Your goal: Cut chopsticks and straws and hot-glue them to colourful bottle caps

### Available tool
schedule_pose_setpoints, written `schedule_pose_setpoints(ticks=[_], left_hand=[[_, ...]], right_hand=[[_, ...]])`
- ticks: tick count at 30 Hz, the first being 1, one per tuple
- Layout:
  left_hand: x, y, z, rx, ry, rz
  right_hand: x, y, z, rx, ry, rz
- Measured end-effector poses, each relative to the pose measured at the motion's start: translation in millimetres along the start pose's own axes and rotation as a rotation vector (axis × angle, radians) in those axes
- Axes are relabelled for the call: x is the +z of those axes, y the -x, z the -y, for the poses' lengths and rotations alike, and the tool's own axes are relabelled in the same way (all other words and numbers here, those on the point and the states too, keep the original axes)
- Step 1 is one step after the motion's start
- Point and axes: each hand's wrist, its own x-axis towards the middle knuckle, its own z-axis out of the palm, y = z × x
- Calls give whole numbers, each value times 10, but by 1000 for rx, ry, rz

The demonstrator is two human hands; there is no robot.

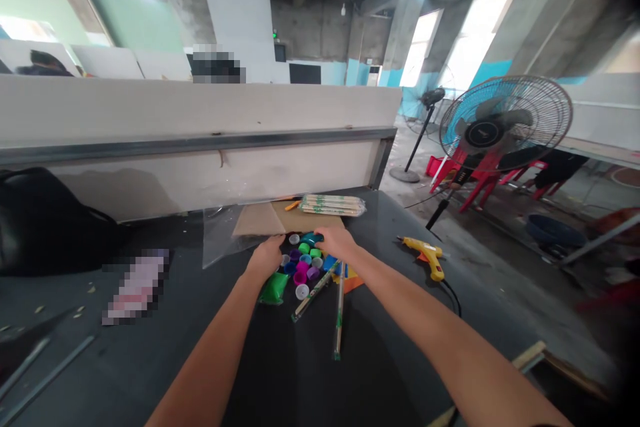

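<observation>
Both my hands reach over a small pile of plastic bottle caps [301,268] in purple, magenta, green, blue and white. My left hand [267,255] is at the pile's left edge with its fingers curled; what is in them, if anything, is hidden. At the far right of the pile, my right hand [336,244] has its fingers closed on the edge of a shiny teal packet [311,238]. A bright green packet [274,288] lies below my left hand. Two wrapped pairs of wooden chopsticks [339,320] lie beneath my right forearm, beside blue and orange pieces [354,280].
Behind the pile are flat cardboard [260,220], clear plastic film [220,233] and a bundle of wrapped chopsticks [333,205]. A yellow glue gun [425,257] with a cord lies right. A black bag [45,227] sits left. A white partition [200,110] backs the table; a fan [500,123] stands right.
</observation>
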Motion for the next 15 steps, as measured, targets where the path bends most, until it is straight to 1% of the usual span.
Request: schedule_pose_setpoints(ticks=[3,5,7,10,12,15], left_hand=[[-40,-23,-15,-9,18,-21],[-66,6,-31,-5,28,-16],[-68,78,-82,3,38,6],[-18,234,-253,15,49,20],[36,326,-411,45,46,8],[104,389,-626,51,-9,20]], right_hand=[[-19,-43,20,-24,-87,39],[-89,-9,-83,-1,-153,35],[-175,66,-262,95,-196,-8],[-228,188,-500,342,-202,-84],[-169,220,-544,461,-222,-88],[5,159,-467,536,-319,-106]])
